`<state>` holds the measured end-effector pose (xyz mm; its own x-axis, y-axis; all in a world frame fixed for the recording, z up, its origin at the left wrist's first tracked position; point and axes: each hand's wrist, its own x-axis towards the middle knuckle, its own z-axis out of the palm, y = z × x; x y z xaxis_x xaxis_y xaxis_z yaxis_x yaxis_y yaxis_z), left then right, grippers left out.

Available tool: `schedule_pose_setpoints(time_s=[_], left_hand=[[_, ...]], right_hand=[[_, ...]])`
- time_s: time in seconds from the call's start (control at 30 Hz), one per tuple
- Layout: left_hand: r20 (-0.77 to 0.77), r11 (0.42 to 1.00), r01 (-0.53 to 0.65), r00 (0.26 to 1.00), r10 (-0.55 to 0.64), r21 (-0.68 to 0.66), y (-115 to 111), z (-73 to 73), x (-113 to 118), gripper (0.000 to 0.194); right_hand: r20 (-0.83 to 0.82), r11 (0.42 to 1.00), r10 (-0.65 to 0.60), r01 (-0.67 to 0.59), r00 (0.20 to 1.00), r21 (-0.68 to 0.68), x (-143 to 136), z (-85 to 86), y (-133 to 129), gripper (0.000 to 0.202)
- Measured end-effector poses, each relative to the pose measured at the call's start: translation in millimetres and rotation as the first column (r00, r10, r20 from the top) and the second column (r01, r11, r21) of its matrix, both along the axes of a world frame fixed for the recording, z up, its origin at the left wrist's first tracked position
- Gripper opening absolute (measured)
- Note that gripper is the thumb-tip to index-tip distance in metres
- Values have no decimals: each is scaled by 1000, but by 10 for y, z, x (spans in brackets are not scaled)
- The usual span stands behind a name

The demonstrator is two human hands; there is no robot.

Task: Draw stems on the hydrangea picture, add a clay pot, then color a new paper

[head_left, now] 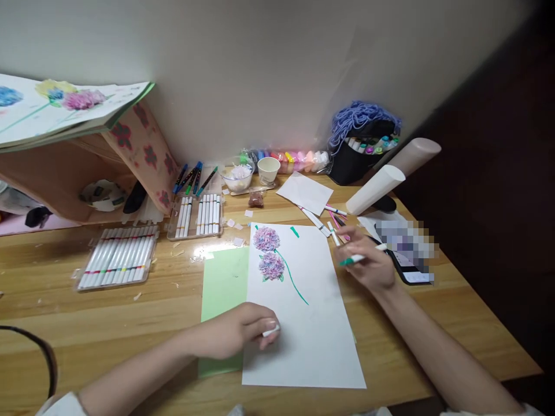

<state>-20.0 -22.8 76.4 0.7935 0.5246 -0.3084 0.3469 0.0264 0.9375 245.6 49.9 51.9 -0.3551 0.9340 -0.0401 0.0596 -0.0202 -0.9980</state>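
Observation:
My right hand is raised just beyond the right edge of the white drawing paper, its fingers closed on a white marker whose green end points left. Over the paper's lower left part, my left hand pinches a small white marker cap; the rest of it is hidden by the fingers. Two pink-purple pom-pom flowers with green leaf marks are at the paper's upper left. From them a green stem line curves down to the right, and a short green stroke lies near the top edge. Green paper sits partly underneath.
Marker cases lie at left, near a pink box. Behind the paper are a paper cup, a bowl of scraps and loose markers. A phone, white tubes and a black pen holder stand right.

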Motion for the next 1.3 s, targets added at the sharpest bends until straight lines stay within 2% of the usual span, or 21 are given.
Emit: schedule_pose_setpoints(time_s=[0.03,0.1,0.2,0.3,0.4,0.6,0.83,1.0,1.13,1.3], left_hand=[[-16,999,-21,1000,22,32,12,-39,-9,37],[-99,973,-52,992,76,225,24,-186,19,36],[-224,856,23,968,109,517,31,-453,119,32],[-250,770,70,961,119,634,44,-599,175,29],[-246,742,103,966,86,662,69,-608,170,27],[-253,737,136,966,48,662,97,-601,156,28],[-255,745,143,966,38,652,96,-594,161,31],[-251,752,139,967,36,644,103,-577,161,31],[-244,750,132,969,41,649,100,-590,165,31],[-260,748,149,965,32,647,102,-600,165,31]], right_hand=[[-32,999,-42,42,999,-19,46,-49,85,26],[39,998,31,-29,999,-50,10,-173,219,23],[180,989,127,-139,975,58,-224,-365,304,12],[287,974,129,-176,949,145,-402,-481,296,3],[350,966,105,-178,931,185,-435,-511,270,5],[398,948,114,-220,910,231,-413,-506,259,9],[413,957,110,-209,904,202,-409,-507,274,8],[427,945,170,-269,888,184,-381,-499,288,6],[416,949,148,-247,897,195,-369,-506,299,7],[408,932,223,-317,885,178,-342,-518,315,8]])
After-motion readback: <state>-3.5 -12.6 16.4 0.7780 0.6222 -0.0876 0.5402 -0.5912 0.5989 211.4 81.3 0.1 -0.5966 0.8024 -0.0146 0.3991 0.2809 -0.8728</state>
